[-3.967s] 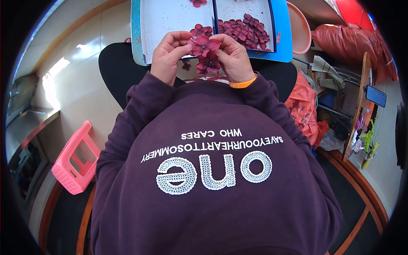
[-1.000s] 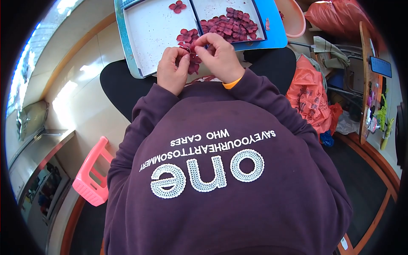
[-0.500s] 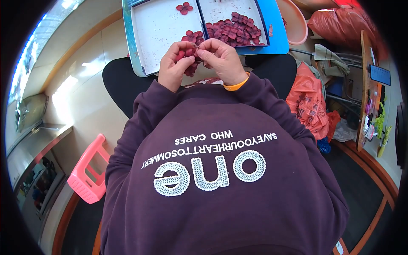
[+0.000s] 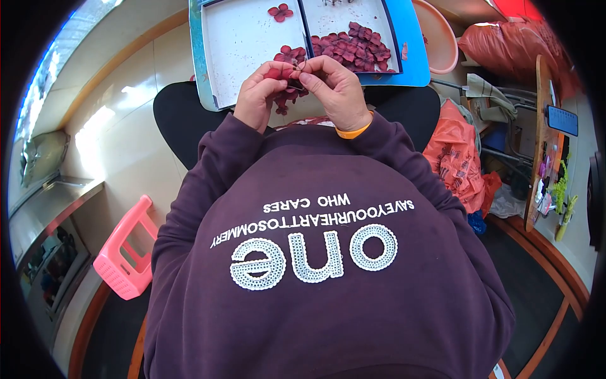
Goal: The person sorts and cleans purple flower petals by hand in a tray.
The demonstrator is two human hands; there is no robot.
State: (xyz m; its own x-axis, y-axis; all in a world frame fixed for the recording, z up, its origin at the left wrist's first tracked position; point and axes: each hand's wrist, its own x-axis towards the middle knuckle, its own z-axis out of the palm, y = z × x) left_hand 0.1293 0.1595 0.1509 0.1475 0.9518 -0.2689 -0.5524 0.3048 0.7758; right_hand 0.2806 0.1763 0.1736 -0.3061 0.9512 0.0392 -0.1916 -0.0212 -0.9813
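Observation:
My left hand is closed on a bunch of dark red artificial flowers, some of which hang below the fingers. Beside it, my right hand, with an orange band at the wrist, pinches at a thin stem by the bunch. The fingertips partly hide what they grip. Both hands are over the near edge of a shallow white tray with a divider. A single red flower lies in its left half, and a heap of red petal pieces fills part of the right half.
The tray rests on a blue board over my lap. A pink basin is to the right, near red plastic bags. On the left stands a pink stool. A phone is at the far right.
My right hand has drawn slightly to the right, and more of the thin stem shows between the fingers. My left hand keeps its hold on the flowers. The view has shifted a little.

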